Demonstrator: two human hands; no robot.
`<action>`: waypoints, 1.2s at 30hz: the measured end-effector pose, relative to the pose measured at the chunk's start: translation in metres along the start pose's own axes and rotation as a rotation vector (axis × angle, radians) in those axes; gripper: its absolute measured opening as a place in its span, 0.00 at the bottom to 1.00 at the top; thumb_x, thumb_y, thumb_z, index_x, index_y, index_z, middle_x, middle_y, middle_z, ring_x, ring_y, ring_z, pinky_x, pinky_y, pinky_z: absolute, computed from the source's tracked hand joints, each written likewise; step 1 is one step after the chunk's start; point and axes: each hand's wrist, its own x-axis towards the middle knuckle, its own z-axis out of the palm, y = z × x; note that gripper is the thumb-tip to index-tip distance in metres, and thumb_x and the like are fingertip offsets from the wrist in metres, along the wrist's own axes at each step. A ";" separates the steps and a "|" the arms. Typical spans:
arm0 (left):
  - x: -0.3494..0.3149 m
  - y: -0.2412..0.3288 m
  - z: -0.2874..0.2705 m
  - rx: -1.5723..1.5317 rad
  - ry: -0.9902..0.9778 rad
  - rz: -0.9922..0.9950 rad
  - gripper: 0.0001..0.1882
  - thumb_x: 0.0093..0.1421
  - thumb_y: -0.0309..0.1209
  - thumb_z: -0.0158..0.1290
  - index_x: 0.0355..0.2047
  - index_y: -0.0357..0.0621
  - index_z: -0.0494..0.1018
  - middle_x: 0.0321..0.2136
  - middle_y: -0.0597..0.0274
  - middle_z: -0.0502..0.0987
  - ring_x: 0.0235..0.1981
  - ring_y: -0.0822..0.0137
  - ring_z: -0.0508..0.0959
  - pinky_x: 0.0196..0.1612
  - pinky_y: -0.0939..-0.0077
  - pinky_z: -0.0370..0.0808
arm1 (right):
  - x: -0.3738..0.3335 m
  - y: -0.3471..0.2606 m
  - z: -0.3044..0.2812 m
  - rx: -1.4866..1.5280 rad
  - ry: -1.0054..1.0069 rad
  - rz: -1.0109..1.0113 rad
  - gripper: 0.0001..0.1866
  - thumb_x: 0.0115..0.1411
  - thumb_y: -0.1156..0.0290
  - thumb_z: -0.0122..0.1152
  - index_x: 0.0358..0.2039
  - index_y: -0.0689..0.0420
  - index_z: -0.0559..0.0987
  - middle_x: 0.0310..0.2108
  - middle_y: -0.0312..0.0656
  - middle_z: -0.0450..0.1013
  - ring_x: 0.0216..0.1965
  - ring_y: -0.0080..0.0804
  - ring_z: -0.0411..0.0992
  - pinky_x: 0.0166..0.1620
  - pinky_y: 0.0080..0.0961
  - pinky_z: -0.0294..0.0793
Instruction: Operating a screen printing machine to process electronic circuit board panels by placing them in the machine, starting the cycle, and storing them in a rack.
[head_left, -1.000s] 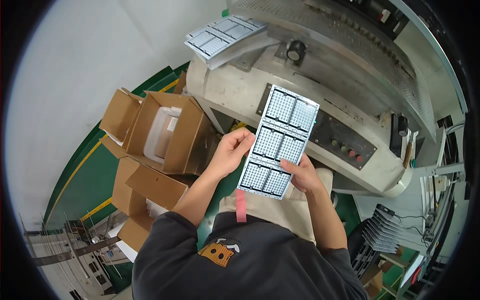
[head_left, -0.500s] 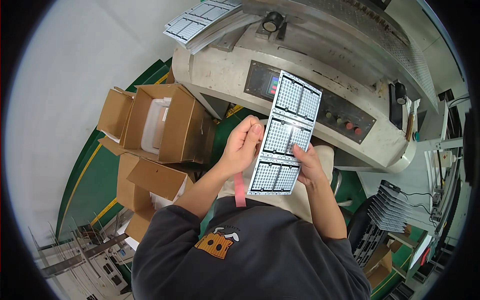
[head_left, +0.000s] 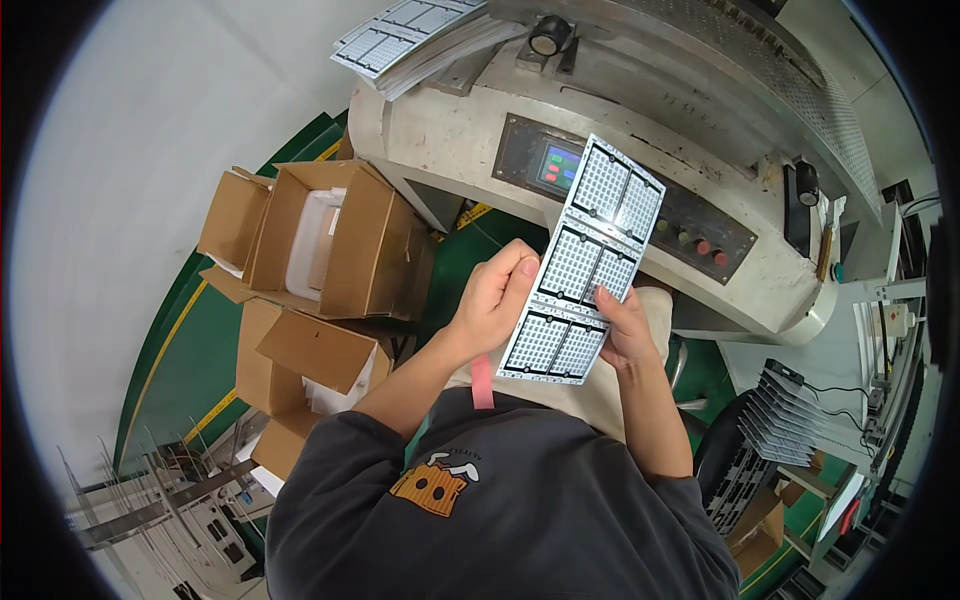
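Observation:
In front of my body I hold a long white circuit board panel [head_left: 588, 250] with black-framed blocks of small square pads. It is tilted, its far end leaning to the right. My left hand [head_left: 497, 290] is closed at the panel's left edge, with the thumb up and the fingertips partly hidden behind the board. Along the right edge, my right hand [head_left: 630, 325] grips the panel, its thumb lying on the printed face and its other fingers underneath.
A large machine [head_left: 450, 140] with a control panel [head_left: 735, 240] stands beyond the board. On its left end lies a stack of similar panels [head_left: 400, 35]. Open cardboard boxes [head_left: 390, 240] sit to my left. A rack of thin boards [head_left: 780, 420] is at the right.
The panel has shifted a little to the right and leans further that way. Both hands have moved with it, keeping their places along its edges.

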 end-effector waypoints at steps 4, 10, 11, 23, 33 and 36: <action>0.001 0.004 -0.003 0.110 0.032 0.112 0.13 0.75 0.33 0.43 0.33 0.40 0.67 0.17 0.70 0.66 0.20 0.81 0.64 0.23 0.81 0.63 | 0.000 -0.001 -0.006 0.032 -0.017 0.027 0.22 0.66 0.71 0.63 0.58 0.58 0.71 0.53 0.43 0.76 0.52 0.34 0.77 0.54 0.37 0.80; -0.002 -0.005 -0.035 -0.008 0.211 -0.053 0.13 0.75 0.32 0.43 0.31 0.42 0.66 0.19 0.74 0.64 0.20 0.83 0.63 0.24 0.84 0.61 | 0.012 0.012 -0.019 0.065 0.042 0.166 0.24 0.65 0.70 0.63 0.60 0.60 0.70 0.53 0.45 0.76 0.50 0.37 0.78 0.53 0.38 0.81; -0.004 -0.005 -0.043 -0.088 0.281 -0.114 0.14 0.75 0.32 0.42 0.30 0.44 0.66 0.19 0.75 0.63 0.20 0.84 0.62 0.24 0.85 0.60 | 0.016 0.012 -0.020 0.079 0.030 0.194 0.24 0.65 0.70 0.63 0.60 0.60 0.70 0.53 0.45 0.76 0.50 0.37 0.78 0.53 0.38 0.81; -0.262 -0.094 -0.231 0.683 1.036 -0.662 0.20 0.73 0.38 0.44 0.25 0.39 0.69 0.21 0.67 0.67 0.27 0.74 0.64 0.31 0.72 0.65 | 0.056 0.048 -0.061 -0.018 -0.110 0.521 0.19 0.69 0.73 0.57 0.59 0.61 0.71 0.53 0.46 0.76 0.52 0.36 0.77 0.53 0.34 0.80; -0.510 -0.184 -0.236 1.033 1.181 -1.726 0.20 0.65 0.39 0.48 0.43 0.34 0.80 0.44 0.41 0.82 0.49 0.45 0.81 0.47 0.58 0.78 | 0.047 0.034 -0.092 -0.089 0.031 0.421 0.19 0.68 0.72 0.58 0.58 0.63 0.71 0.52 0.46 0.76 0.50 0.35 0.78 0.53 0.32 0.79; -0.462 -0.212 -0.218 0.702 1.605 -1.641 0.19 0.61 0.35 0.53 0.44 0.31 0.79 0.47 0.33 0.79 0.53 0.41 0.78 0.54 0.53 0.76 | 0.043 0.032 -0.092 -0.154 0.057 0.393 0.19 0.68 0.71 0.58 0.58 0.63 0.71 0.52 0.45 0.76 0.50 0.34 0.77 0.54 0.32 0.79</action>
